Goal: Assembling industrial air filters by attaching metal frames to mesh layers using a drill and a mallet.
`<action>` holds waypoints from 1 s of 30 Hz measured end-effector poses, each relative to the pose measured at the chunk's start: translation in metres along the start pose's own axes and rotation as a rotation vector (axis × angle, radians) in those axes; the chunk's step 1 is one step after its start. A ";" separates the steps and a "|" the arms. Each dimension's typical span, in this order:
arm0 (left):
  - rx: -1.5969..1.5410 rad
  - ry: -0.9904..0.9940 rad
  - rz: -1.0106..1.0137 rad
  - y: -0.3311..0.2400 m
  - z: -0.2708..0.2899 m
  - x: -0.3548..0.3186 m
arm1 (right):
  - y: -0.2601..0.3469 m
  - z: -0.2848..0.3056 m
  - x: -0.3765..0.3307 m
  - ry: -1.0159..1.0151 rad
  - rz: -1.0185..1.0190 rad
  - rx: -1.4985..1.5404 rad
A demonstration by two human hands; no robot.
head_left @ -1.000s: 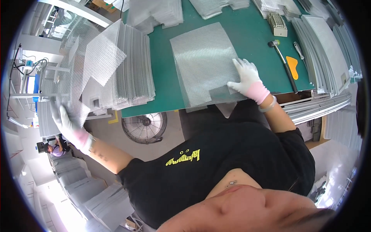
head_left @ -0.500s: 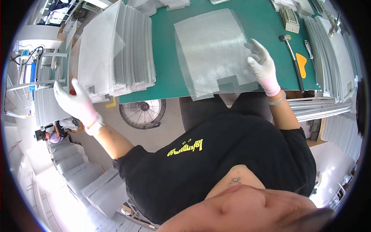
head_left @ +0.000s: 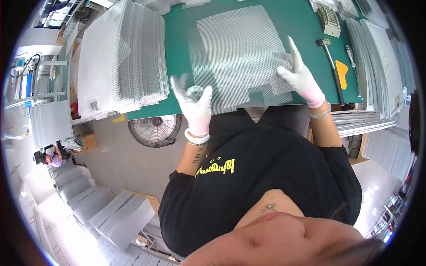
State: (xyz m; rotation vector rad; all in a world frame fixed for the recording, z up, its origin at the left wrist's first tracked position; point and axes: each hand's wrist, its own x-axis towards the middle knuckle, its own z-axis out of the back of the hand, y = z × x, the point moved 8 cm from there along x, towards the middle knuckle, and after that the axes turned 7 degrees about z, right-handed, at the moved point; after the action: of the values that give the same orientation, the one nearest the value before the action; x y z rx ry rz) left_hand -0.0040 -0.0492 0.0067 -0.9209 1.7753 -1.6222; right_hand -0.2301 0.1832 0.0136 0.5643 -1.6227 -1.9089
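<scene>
A workroom with a green counter and a grey floor

The counter (head_left: pixel 175 66) is covered with a green mat. A round fan (head_left: pixel 153 130) is set on the grey floor (head_left: pixel 128 159) just under its edge. A brown cardboard box (head_left: pixel 88 142) is seen near the fan. White stacks (head_left: pixel 120 217) are piled on the floor at the lower left. Metal shelves (head_left: pixel 42 75) are placed at the far left, and bright light is seen there.

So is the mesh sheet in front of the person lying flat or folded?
Flat: the mesh sheet lies spread on the green mat, edges unfolded.
</scene>
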 end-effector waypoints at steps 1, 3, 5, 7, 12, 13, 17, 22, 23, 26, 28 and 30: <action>-0.036 -0.027 -0.125 -0.010 0.000 -0.002 | 0.006 0.001 -0.004 0.000 -0.003 -0.003; 0.120 -0.040 -0.242 -0.022 -0.004 -0.004 | 0.035 -0.003 -0.012 0.059 0.100 -0.074; 0.276 -0.020 -0.334 -0.036 -0.018 -0.009 | 0.041 0.002 -0.015 -0.008 0.214 -0.224; -0.009 -0.007 0.056 -0.018 -0.024 -0.008 | 0.062 0.006 -0.020 -0.122 0.419 -0.477; 0.560 0.046 -0.034 -0.014 -0.047 -0.007 | 0.049 0.010 -0.019 -0.076 0.347 -0.563; 0.560 0.046 -0.032 -0.011 -0.046 -0.006 | 0.045 0.010 -0.020 -0.084 0.355 -0.614; 0.907 0.154 -0.121 -0.003 -0.063 0.000 | 0.025 0.013 -0.013 -0.061 0.294 -0.626; 1.040 0.201 -0.135 0.010 -0.073 0.004 | 0.002 0.013 -0.009 -0.040 0.278 -0.684; 1.042 0.201 -0.135 0.012 -0.074 0.005 | -0.001 0.012 -0.008 -0.040 0.278 -0.682; 1.078 0.187 -0.110 0.022 -0.071 0.006 | -0.007 0.009 -0.008 -0.029 0.288 -0.718; 1.068 0.183 -0.145 0.022 -0.070 0.005 | -0.007 0.007 -0.008 -0.026 0.321 -0.783; 1.066 0.182 -0.151 0.022 -0.069 0.005 | -0.005 0.008 -0.008 -0.018 0.318 -0.775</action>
State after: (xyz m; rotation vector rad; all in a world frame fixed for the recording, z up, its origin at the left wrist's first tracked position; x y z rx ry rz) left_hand -0.0643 -0.0104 -0.0070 -0.3884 0.6824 -2.3805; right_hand -0.2306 0.1950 0.0094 -0.0340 -0.7943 -2.0776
